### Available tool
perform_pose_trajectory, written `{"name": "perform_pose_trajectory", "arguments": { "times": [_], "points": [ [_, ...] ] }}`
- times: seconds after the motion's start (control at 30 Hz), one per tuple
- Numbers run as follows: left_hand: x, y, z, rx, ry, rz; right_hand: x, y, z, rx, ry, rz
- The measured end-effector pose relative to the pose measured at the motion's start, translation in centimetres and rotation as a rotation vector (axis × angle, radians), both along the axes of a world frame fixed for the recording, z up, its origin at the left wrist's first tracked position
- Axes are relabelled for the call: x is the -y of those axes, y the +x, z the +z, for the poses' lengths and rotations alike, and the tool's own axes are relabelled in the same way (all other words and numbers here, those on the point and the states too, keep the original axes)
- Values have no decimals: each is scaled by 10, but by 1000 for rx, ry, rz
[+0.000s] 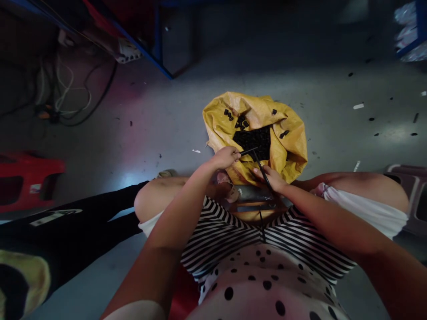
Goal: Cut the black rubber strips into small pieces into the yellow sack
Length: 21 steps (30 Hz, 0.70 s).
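Polka-dot fabric, left hand and right hand pinching thin black strips, crinkled yellow sack

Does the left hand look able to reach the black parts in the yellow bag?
Probably yes: the left hand sits beside the open bag and the parts lie uncovered just beyond, though it pinches a thin strip.

one left hand, one right hand, two thin black strips, one yellow sack, one heap of small black parts too many to count, one red stool.
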<state>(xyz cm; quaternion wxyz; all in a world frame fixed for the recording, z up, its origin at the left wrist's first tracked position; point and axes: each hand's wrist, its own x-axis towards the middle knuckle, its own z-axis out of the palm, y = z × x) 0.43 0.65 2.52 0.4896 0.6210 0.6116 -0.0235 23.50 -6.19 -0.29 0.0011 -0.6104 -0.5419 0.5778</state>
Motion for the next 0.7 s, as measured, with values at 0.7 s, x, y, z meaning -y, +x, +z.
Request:
{"name": "perform_pose_trajectory", "arguments": {
  "times": [0.7],
  "points": [
    [0,0,16,-43,-188,117,0,2,-7,134,105,12]
  ]
}}
